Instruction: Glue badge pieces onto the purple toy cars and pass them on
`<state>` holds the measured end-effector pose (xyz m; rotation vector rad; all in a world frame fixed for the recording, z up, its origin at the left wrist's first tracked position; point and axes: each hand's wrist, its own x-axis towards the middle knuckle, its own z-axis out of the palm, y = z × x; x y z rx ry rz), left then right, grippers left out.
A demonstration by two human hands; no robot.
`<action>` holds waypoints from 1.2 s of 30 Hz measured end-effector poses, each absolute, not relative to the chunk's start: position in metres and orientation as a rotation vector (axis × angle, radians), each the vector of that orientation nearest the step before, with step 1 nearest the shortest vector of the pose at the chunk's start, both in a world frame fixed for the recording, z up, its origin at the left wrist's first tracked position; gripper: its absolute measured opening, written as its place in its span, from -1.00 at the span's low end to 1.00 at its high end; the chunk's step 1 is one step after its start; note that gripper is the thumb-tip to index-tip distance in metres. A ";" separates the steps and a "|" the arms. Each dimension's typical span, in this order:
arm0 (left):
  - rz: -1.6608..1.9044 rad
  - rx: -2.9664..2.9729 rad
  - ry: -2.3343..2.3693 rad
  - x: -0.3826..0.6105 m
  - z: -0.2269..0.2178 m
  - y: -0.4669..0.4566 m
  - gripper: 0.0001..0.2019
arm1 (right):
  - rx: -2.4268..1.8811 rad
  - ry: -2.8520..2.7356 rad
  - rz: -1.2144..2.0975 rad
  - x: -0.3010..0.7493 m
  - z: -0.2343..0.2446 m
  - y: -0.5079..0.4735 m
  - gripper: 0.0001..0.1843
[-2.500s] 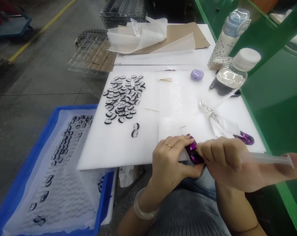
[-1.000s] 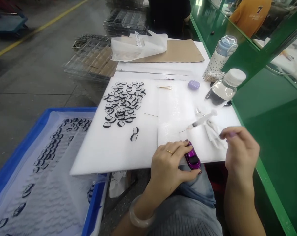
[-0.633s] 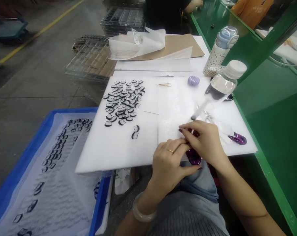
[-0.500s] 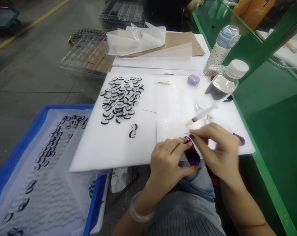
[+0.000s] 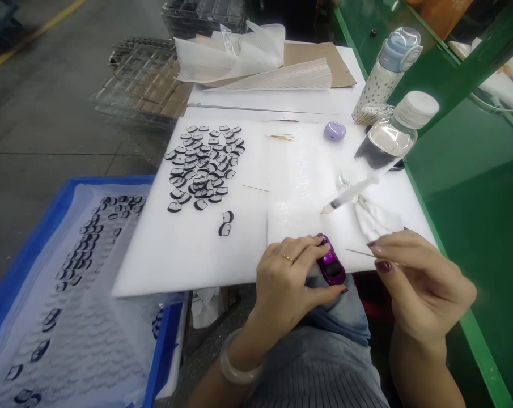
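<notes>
The white tabletop (image 5: 192, 266) fills the centre; lower, at its left, is a blue crate (image 5: 107, 180) lined with pale sheeting. A bottle (image 5: 388, 139) of dark liquid stands near the tabletop's right side. Of the hands, the left hand (image 5: 285, 277) is half closed, thumb and fingers gripping a purple toy car (image 5: 330, 262) at the near edge; the right hand (image 5: 426, 289) has thumb and forefinger pinched together. A syringe (image 5: 350, 195) lies beyond the car. Dark-edged pieces (image 5: 200, 172) cluster at left. Thinnest is the needle (image 5: 358, 251) in the right hand's pinch, pointing toward the car
</notes>
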<state>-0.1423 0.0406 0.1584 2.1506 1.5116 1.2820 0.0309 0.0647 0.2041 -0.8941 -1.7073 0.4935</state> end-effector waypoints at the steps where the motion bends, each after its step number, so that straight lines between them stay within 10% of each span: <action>1: 1.283 2.147 1.517 -0.142 0.158 0.041 -0.52 | -0.877 -1.715 0.509 0.027 0.206 0.069 -0.62; 12: 1.269 2.189 1.495 -0.144 0.157 0.039 -0.62 | -1.292 -2.027 0.849 0.016 0.208 0.113 -0.79; 18: 1.267 2.177 1.447 -0.146 0.156 0.038 -0.52 | -1.828 -1.842 0.216 0.074 0.183 0.149 -0.71; 30: 1.396 2.158 1.427 -0.157 0.163 0.024 -0.64 | -1.704 -2.080 0.005 0.085 0.161 0.159 -0.68; 36: 1.360 1.621 2.430 -0.222 0.144 0.032 -0.87 | -1.630 -1.755 0.186 0.092 0.174 0.155 -0.88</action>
